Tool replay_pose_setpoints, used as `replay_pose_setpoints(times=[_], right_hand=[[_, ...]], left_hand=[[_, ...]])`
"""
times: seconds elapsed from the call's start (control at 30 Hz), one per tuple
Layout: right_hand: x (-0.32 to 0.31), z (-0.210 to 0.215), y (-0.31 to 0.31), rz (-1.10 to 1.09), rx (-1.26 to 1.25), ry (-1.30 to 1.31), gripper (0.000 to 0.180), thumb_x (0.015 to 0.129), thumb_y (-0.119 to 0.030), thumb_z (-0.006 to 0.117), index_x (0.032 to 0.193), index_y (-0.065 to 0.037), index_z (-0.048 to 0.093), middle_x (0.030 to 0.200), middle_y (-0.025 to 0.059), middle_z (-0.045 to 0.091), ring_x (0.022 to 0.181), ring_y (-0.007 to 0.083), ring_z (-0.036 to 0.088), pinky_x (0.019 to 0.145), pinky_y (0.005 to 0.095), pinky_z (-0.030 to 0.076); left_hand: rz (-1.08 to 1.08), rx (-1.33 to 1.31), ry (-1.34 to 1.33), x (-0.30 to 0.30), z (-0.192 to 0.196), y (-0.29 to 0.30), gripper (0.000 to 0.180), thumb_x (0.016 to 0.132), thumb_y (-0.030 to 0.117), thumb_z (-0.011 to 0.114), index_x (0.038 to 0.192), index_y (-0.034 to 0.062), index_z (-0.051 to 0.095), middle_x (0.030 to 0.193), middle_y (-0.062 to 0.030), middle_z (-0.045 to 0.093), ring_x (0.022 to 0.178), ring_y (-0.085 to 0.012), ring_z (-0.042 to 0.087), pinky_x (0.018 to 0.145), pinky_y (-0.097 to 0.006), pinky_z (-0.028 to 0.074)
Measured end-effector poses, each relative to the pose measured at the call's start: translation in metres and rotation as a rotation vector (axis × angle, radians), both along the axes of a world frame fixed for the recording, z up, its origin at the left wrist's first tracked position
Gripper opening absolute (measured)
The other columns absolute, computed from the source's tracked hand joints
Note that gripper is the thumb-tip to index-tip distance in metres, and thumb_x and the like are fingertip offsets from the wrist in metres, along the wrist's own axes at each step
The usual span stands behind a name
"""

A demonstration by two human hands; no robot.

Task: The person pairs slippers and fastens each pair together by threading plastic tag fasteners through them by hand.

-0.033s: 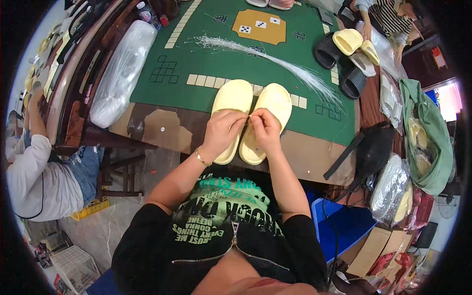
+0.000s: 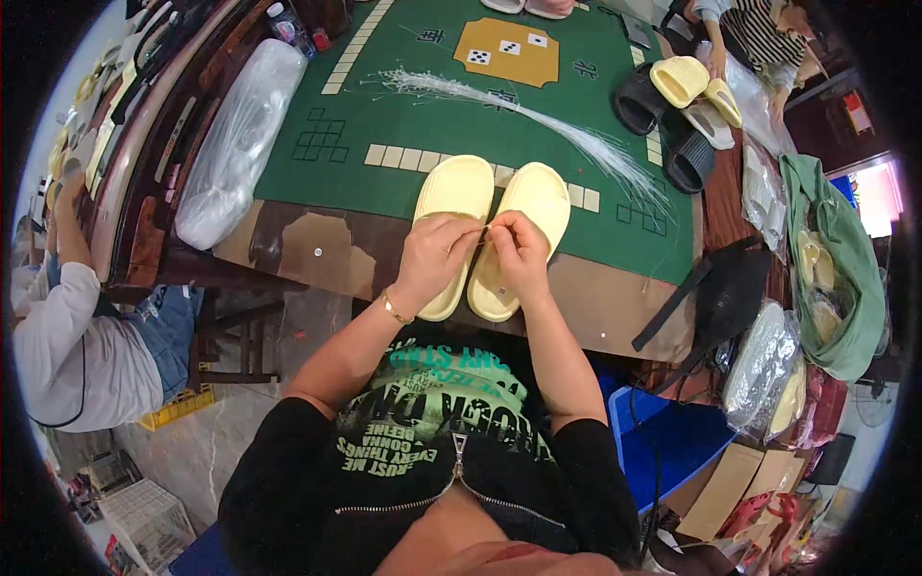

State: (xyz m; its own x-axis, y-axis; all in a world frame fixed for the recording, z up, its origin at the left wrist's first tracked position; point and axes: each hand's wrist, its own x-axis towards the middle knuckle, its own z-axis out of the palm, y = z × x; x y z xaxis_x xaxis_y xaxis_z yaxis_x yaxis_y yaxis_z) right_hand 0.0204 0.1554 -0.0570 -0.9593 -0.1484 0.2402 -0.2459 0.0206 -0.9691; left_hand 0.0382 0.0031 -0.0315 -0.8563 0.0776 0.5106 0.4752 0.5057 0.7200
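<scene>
Two pale yellow slippers lie side by side at the table's near edge, the left slipper (image 2: pixel 455 188) and the right slipper (image 2: pixel 538 197), toes pointing away from me. My left hand (image 2: pixel 437 252) rests over the left one, its fingers pinched together. Over the inner side of the right one, my right hand (image 2: pixel 520 253) is also closed in a pinch. The fingertips of both hands meet above the gap between the slippers. What they pinch is too small to make out. Beyond the slippers lies a bundle of thin clear plastic strands (image 2: pixel 523 108), fanned out at both ends.
Green mat (image 2: pixel 336 202) covers the table. A plastic-wrapped bundle (image 2: pixel 240 144) lies left, near a bottle (image 2: pixel 289 29). Black slippers (image 2: pixel 639 99) and yellow slippers (image 2: pixel 680 81) are piled far right, by a co-worker's hand (image 2: pixel 716 62). A black bag (image 2: pixel 730 293) hangs at the right edge.
</scene>
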Motion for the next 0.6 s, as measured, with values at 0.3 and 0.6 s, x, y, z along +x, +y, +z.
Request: replay_pose_setpoints(times=[0.3, 0.6], right_hand=[[-0.002, -0.0058, 0.0011, 0.015, 0.032, 0.022, 0.008, 0.086, -0.008, 0.052, 0.084, -0.001, 0.055, 0.07, 0.0017, 0.055, 0.061, 0.0074, 0.05, 0.056, 0.0207, 0.042], [-0.0032, -0.0063, 0.002, 0.051, -0.073, -0.038, 0.008, 0.085, -0.007, 0.051, 0.083, 0.0, 0.054, 0.068, 0.0016, 0.054, 0.062, 0.0086, 0.05, 0.057, 0.0223, 0.042]], left_hand=[[-0.011, -0.023, 0.017, -0.0008, -0.0031, -0.0017, 0.01, 0.075, 0.005, 0.064, 0.084, 0.0023, 0.064, 0.078, -0.0099, 0.063, 0.072, -0.0242, 0.06, 0.066, -0.032, 0.047], [-0.009, -0.042, 0.054, -0.0022, -0.0032, -0.0033, 0.01, 0.074, 0.005, 0.064, 0.083, 0.0021, 0.065, 0.076, -0.0098, 0.063, 0.072, -0.0249, 0.06, 0.065, -0.033, 0.047]])
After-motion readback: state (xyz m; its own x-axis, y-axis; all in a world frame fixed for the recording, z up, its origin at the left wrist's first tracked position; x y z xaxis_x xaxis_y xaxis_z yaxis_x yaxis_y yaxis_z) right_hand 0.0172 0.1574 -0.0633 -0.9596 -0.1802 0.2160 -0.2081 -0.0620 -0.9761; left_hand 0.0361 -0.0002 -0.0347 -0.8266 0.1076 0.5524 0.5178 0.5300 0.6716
